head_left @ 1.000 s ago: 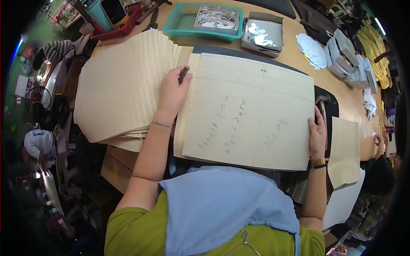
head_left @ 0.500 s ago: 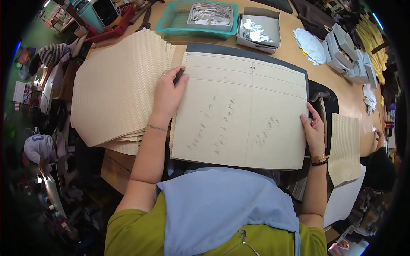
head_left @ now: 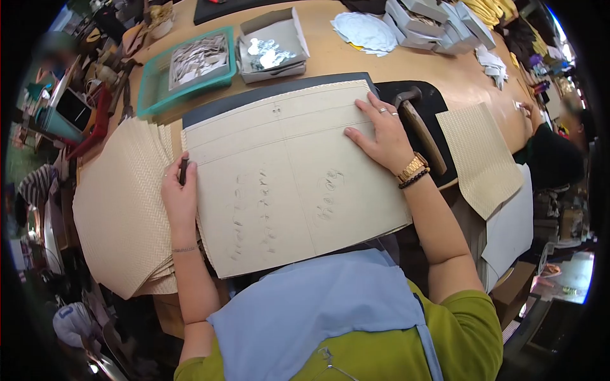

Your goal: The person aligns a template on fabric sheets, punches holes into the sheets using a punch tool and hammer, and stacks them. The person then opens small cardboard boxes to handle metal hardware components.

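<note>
A cream cardboard template with ruled lines and pencil writing lies in front of me, over cream woven sheet whose jagged edge shows at its left and top. Under both, a dark board shows along the far side. My left hand rests at the template's left edge, fingers closed round a short dark pen-like stick. Near the far right corner my right hand lies on the template with fingers spread.
A fanned stack of woven sheets is at left. Beyond stand a teal basket of small pieces and a grey box of shiny parts. At right are a black-and-wood tool and another woven piece. A co-worker's hand shows far right.
My right hand has moved from the template's right edge to its far right corner and now lies spread on it. The template appears more tilted, and the view has shifted. My left hand still has the stick.
</note>
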A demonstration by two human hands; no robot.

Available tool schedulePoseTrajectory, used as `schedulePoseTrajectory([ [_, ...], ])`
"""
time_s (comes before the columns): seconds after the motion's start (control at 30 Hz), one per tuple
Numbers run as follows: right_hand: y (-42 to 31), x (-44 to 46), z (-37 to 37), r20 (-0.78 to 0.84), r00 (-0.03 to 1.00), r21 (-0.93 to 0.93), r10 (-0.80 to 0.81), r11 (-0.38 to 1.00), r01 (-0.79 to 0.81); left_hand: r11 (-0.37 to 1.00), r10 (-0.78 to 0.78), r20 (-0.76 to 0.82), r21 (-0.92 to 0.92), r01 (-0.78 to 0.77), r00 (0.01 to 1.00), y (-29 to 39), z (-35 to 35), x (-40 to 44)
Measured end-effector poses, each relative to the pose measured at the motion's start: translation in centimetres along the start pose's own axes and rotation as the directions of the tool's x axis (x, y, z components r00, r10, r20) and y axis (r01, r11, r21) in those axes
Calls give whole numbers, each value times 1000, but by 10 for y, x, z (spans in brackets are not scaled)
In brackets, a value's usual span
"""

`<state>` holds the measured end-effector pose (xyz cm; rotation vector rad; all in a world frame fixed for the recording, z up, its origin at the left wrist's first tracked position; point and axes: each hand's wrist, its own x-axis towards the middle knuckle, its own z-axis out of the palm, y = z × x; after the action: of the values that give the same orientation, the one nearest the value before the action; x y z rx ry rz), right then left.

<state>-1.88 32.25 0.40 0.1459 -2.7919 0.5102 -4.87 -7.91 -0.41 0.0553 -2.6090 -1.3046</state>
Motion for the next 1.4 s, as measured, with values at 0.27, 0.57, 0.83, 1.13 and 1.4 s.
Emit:
schedulePoseTrajectory([
  [0.27, -3, 3, 1, 37, 997, -32, 64, 998, -63, 1000, -7, 15, -29, 7, 1000, 1, 0, -1],
  [0.57, -6, 8, -2, 64, 994, -44, 93, 995, -91, 1000, -9, 39, -29, 11, 999, -8, 0, 0],
  [0.83, -4, 12, -2, 69, 997, -65, 26, 998, -21, 997, 53, -31, 59, -51, 998, -7, -2, -1],
  [1.13, -3, 13, -2, 58, 998, -20, -5, 1000, 6, 999, 31, -19, 9, -31, 999, -2, -2, -2],
  [1.4, -2, 12, -4, 59, 998, -5, -17, 1000, 18, 998, 47, -35, 35, -45, 998, 1, -2, -2],
])
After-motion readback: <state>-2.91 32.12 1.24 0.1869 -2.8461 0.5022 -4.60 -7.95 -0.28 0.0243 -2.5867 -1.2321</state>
